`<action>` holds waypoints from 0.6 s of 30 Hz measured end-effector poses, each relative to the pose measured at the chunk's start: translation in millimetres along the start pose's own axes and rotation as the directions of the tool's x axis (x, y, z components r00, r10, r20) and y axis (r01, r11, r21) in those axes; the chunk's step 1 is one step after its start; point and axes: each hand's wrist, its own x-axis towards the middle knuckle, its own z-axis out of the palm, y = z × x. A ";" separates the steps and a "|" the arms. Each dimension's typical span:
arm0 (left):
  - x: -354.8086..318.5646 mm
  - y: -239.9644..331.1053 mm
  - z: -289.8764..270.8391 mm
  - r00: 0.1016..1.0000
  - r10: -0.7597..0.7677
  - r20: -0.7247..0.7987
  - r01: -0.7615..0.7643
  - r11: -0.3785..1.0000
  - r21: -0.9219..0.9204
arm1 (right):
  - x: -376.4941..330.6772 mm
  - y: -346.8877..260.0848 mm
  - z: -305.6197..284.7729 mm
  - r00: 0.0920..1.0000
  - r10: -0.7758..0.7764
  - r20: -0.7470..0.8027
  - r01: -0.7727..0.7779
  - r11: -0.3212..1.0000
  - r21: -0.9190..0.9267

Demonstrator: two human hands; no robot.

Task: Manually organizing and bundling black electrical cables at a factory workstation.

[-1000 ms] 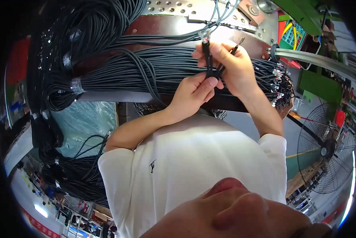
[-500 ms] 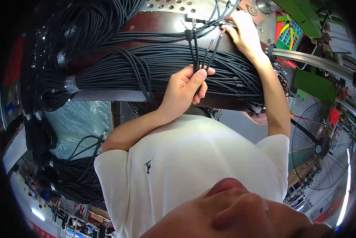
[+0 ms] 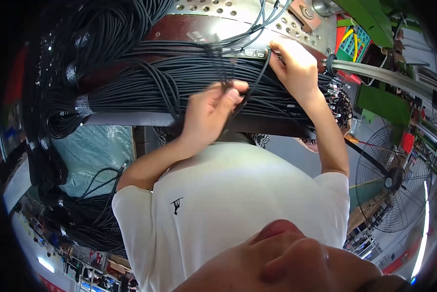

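My left hand (image 3: 209, 113) is closed around several thin black cables (image 3: 220, 63), whose upper ends are smeared by motion. Up and to the right, my right hand (image 3: 299, 65) pinches the end of one black cable (image 3: 261, 75) between thumb and fingers. That cable curves down from the right fingertips toward my left hand. Small metal connectors (image 3: 250, 52) lie just left of the right fingertips. Beneath both hands a thick bundle of black cables (image 3: 131, 97) stretches across the dark red-brown bench surface (image 3: 179, 30).
A perforated metal plate (image 3: 213, 9) lies at the far edge. More coiled black cables (image 3: 116, 29) are heaped at the left. Yellow-handled pliers (image 3: 357, 46), a metal rail (image 3: 374, 68) and a fan (image 3: 389, 182) are on the right. Green plastic sheeting (image 3: 97, 151) sits below the bench, left.
My left hand has moved left, its cables swinging left and blurring. My right hand has come down toward me and now pinches one cable's end, which bends away from the others.
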 end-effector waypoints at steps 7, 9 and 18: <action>12.2 14.4 -10.2 0.957 -0.175 0.231 0.263 0.859 -0.440 | 0.5 -4.4 14.3 0.959 0.220 0.181 -0.267 0.916 0.301; 14.9 6.8 -5.9 0.941 -0.182 0.287 0.295 0.857 -0.422 | 0.7 -9.9 12.7 0.980 0.154 0.128 -0.176 0.968 0.180; 13.3 13.4 -2.1 0.913 -0.217 0.346 0.313 0.915 -0.254 | 5.8 -28.8 -25.1 0.978 -0.202 0.058 0.206 0.977 -0.063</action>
